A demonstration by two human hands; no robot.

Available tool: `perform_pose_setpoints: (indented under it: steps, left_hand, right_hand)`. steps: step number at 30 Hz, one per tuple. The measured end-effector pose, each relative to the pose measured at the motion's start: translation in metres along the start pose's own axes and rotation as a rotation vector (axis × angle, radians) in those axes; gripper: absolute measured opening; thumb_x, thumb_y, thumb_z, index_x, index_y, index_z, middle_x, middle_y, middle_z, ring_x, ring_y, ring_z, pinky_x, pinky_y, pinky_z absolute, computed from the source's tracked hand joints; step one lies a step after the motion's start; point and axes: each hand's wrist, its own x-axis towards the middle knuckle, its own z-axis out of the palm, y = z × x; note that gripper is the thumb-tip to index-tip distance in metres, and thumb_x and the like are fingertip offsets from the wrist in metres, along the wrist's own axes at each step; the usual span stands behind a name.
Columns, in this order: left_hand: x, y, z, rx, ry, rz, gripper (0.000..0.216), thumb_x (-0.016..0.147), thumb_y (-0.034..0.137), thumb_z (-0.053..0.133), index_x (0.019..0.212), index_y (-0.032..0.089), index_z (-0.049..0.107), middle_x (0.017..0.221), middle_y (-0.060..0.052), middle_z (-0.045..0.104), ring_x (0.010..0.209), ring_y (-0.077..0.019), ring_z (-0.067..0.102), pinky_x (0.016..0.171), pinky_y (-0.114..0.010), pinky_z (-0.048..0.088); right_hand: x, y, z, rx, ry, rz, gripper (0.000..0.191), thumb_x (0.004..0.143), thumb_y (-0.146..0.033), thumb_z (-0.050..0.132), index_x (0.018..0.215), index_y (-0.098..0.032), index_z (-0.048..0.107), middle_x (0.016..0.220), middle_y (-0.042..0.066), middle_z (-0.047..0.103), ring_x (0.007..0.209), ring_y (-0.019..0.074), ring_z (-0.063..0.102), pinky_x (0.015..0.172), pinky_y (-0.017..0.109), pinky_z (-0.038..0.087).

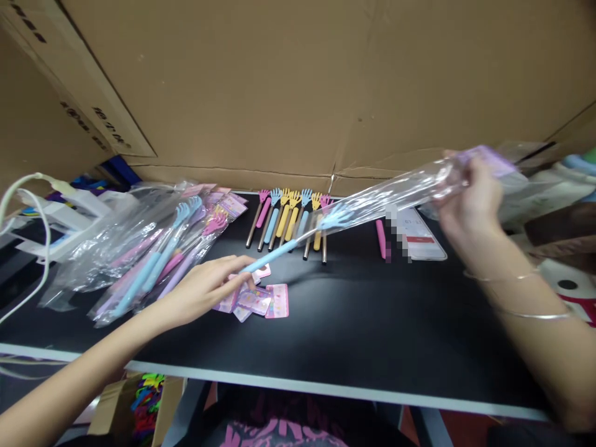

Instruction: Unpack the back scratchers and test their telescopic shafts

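Observation:
My left hand pinches the handle end of a light blue back scratcher whose hand-shaped head sits in the mouth of a long clear plastic sleeve. My right hand is closed on the far end of that sleeve, raised above the black table. Under my left hand lie several small pink printed cards.
A row of several unwrapped scratchers lies at the table's back. A pile of bagged scratchers is at the left. A pink pen and a phone lie right of centre. Cardboard boxes wall the back.

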Motion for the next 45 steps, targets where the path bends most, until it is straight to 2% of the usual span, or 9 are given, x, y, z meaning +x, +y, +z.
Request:
perform_pose_setpoints:
  steps: [4, 7, 12, 17, 21, 26, 32, 40, 45]
  left_hand:
    - [-0.004, -0.011, -0.003, 0.004, 0.052, -0.001, 0.04, 0.096, 0.048, 0.032, 0.111, 0.021, 0.057, 0.097, 0.0, 0.065, 0.086, -0.0163, 0.059, 0.077, -0.024, 0.042]
    - [0.005, -0.005, -0.006, -0.032, 0.041, 0.029, 0.038, 0.096, 0.047, 0.032, 0.103, 0.019, 0.058, 0.09, 0.001, 0.066, 0.078, -0.0142, 0.059, 0.073, -0.023, 0.042]
    - [0.052, 0.03, 0.001, 0.003, 0.065, 0.084, 0.038, 0.097, 0.041, 0.033, 0.125, 0.022, 0.05, 0.074, 0.004, 0.068, 0.064, -0.0121, 0.058, 0.063, -0.023, 0.039]
    - [0.092, 0.069, 0.032, 0.24, 0.169, 0.244, 0.037, 0.095, 0.03, 0.037, 0.128, 0.028, 0.052, 0.074, 0.003, 0.065, 0.073, -0.0131, 0.06, 0.06, -0.021, 0.037]
    - [0.084, 0.077, 0.054, 0.448, 0.35, 0.389, 0.036, 0.092, 0.029, 0.042, 0.123, 0.032, 0.06, 0.072, 0.001, 0.058, 0.06, -0.0099, 0.053, 0.051, -0.019, 0.031]
    - [0.057, 0.061, 0.05, 0.498, 0.538, 0.538, 0.037, 0.09, 0.018, 0.041, 0.116, 0.027, 0.065, 0.062, 0.003, 0.049, 0.054, -0.0079, 0.046, 0.048, -0.017, 0.031]
    - [0.042, 0.047, 0.034, 0.424, 0.588, 0.547, 0.035, 0.091, 0.014, 0.04, 0.112, 0.021, 0.067, 0.059, 0.004, 0.048, 0.054, -0.0073, 0.046, 0.051, -0.016, 0.037]
    - [0.039, 0.035, 0.02, 0.105, 0.532, 0.387, 0.036, 0.096, 0.02, 0.036, 0.118, 0.021, 0.064, 0.062, 0.002, 0.063, 0.066, -0.0121, 0.051, 0.063, -0.022, 0.04]
    - [0.063, 0.044, 0.022, 0.016, 0.537, 0.38, 0.038, 0.099, 0.028, 0.033, 0.122, 0.021, 0.061, 0.067, 0.002, 0.067, 0.073, -0.0149, 0.051, 0.066, -0.024, 0.04]
  right_hand:
    - [0.044, -0.019, -0.043, -0.079, -0.016, -0.018, 0.036, 0.094, -0.02, 0.029, 0.088, -0.015, 0.065, 0.092, 0.006, 0.062, 0.05, 0.0045, 0.039, 0.051, 0.025, 0.029]
    - [0.057, -0.019, -0.068, -0.244, -0.174, 0.007, 0.028, 0.09, -0.02, 0.04, 0.094, -0.021, 0.068, 0.125, 0.007, 0.059, 0.057, 0.0045, 0.043, 0.055, 0.027, 0.029]
    - [0.044, -0.006, -0.067, -0.375, -0.243, 0.24, 0.024, 0.088, -0.028, 0.048, 0.083, -0.019, 0.07, 0.083, 0.005, 0.067, 0.049, 0.006, 0.04, 0.051, 0.027, 0.026]
    - [0.024, -0.004, -0.052, -0.36, -0.325, 0.24, 0.023, 0.087, -0.029, 0.05, 0.079, -0.019, 0.069, 0.057, 0.0, 0.054, 0.046, 0.0077, 0.04, 0.049, 0.026, 0.027]
    - [0.016, -0.008, -0.059, -0.405, -0.358, 0.271, 0.023, 0.087, -0.028, 0.049, 0.078, -0.018, 0.068, 0.059, 0.001, 0.058, 0.047, 0.0078, 0.044, 0.049, 0.024, 0.03]
    - [-0.001, 0.0, -0.073, -0.659, -0.638, 0.404, 0.028, 0.079, -0.043, 0.061, 0.083, -0.017, 0.067, 0.082, 0.008, 0.07, 0.073, 0.0182, 0.063, 0.069, 0.031, 0.048]
    - [-0.017, 0.015, -0.062, -0.991, -0.979, 0.221, 0.058, 0.081, -0.068, 0.045, 0.076, -0.015, 0.067, 0.073, 0.009, 0.068, 0.076, 0.0206, 0.062, 0.076, 0.034, 0.047]
    - [-0.028, 0.028, -0.032, -0.606, -1.0, 0.37, 0.051, 0.075, -0.064, 0.059, 0.089, -0.016, 0.068, 0.092, 0.01, 0.071, 0.085, 0.0214, 0.067, 0.078, 0.034, 0.052]
    - [-0.019, 0.024, -0.041, -0.482, -0.814, 0.303, 0.044, 0.078, -0.059, 0.06, 0.092, -0.018, 0.068, 0.083, 0.008, 0.072, 0.075, 0.0186, 0.066, 0.077, 0.033, 0.052]
